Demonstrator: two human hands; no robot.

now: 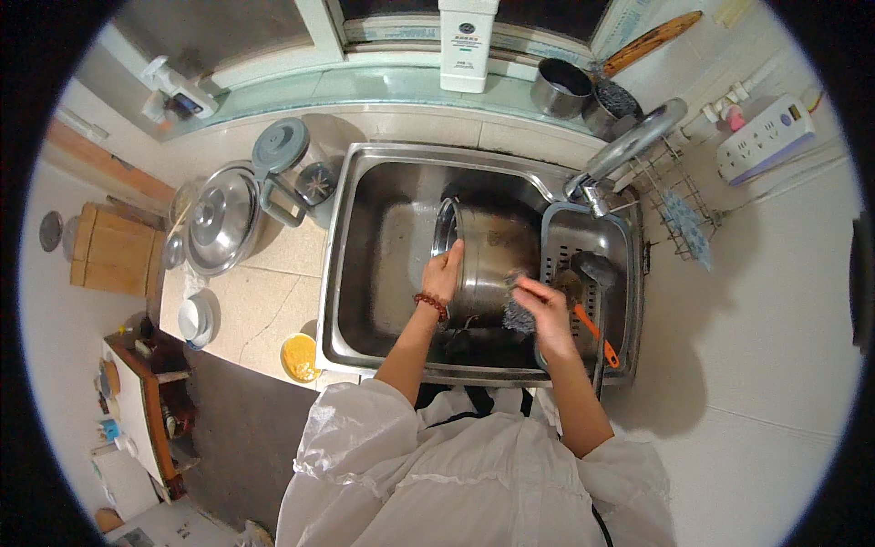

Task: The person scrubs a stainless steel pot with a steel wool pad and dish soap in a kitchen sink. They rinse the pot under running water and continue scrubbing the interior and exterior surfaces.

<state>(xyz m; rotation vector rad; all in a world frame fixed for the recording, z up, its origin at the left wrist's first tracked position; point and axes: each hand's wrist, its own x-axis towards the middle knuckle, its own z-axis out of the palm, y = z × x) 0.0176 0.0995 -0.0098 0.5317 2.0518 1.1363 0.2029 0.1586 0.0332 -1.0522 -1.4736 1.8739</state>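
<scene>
A large stainless steel pot lies on its side in the sink basin, its mouth facing left. Brownish stains mark the pot's wall towards its base. My left hand, with a red bead bracelet at the wrist, grips the pot near its rim. Over the right part of the wall, my right hand holds a grey steel wool scourer; the hand is slightly blurred. Whether the scourer touches the pot at this instant is hard to tell.
Right of the pot sits a grey-rimmed drain basket with a black ladle and an orange-handled utensil. The faucet arches above it. A blender jug, a steel lidded pot and a bowl of yellow food stand left.
</scene>
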